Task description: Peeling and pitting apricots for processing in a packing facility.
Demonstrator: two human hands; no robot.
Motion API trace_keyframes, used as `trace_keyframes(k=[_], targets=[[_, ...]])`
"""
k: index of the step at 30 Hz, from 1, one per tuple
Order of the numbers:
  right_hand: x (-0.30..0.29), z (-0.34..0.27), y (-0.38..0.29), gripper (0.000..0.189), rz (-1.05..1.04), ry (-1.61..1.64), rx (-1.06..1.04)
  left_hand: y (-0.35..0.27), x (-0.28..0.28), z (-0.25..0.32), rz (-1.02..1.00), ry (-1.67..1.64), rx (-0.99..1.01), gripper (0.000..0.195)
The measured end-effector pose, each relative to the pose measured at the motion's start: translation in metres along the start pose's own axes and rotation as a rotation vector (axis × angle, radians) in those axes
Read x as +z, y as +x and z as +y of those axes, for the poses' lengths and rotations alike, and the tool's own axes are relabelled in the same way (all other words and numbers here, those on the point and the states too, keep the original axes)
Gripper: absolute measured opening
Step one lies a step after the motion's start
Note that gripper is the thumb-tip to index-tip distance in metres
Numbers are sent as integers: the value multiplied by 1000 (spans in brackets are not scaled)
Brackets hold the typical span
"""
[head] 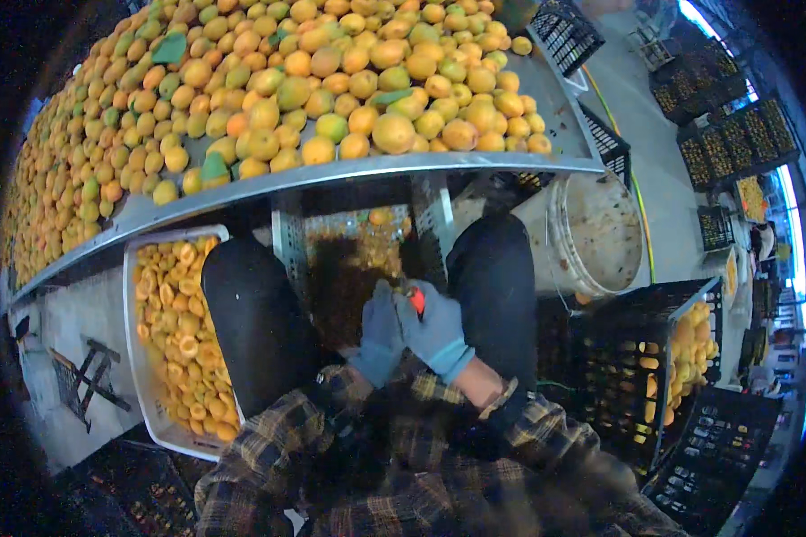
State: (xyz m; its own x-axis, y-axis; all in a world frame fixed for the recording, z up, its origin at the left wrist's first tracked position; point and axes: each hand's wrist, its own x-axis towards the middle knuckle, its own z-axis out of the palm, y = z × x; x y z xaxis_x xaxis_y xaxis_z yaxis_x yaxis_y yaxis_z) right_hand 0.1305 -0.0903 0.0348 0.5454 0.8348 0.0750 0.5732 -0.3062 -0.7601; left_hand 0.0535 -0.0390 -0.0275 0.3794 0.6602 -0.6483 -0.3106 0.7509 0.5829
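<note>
My right hand (435,330), in a grey-blue glove, grips a small tool with a red handle (416,300); its working end is blurred. Against it, my left hand (380,329) wears a similar glove, and whatever may be between its fingers is hidden. Both hands meet between my knees, above a plastic crate (287,235) with wet fruit scraps (376,252) in it. Beyond the crate, whole apricots (393,133) are heaped on a metal-edged table (376,163). Halved apricots (187,322) fill a white plastic tub (138,376) beside my left knee.
A dirty white bucket (557,228) stands past my right knee. Closer on the right, a black plastic crate (598,376) holds apricots (690,349). Stacked crates of fruit (739,144) stand farther off, and a yellow hose (638,201) crosses the floor. A dark folding stand (91,382) is at left.
</note>
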Motion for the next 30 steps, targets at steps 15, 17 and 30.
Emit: trace_keyframes(k=[15, 17, 30], targets=[[-72, -39, 29, 28, -91, 1021, 460, -47, 29, 82, -587, -131, -286, 49], [-83, -46, 34, 34, -219, 982, 390, -46, 29, 76, -489, -176, -250, 47], [-43, -180, 45, 33, -445, 995, 92, -54, -5, 91, -488, -173, -83, 30]])
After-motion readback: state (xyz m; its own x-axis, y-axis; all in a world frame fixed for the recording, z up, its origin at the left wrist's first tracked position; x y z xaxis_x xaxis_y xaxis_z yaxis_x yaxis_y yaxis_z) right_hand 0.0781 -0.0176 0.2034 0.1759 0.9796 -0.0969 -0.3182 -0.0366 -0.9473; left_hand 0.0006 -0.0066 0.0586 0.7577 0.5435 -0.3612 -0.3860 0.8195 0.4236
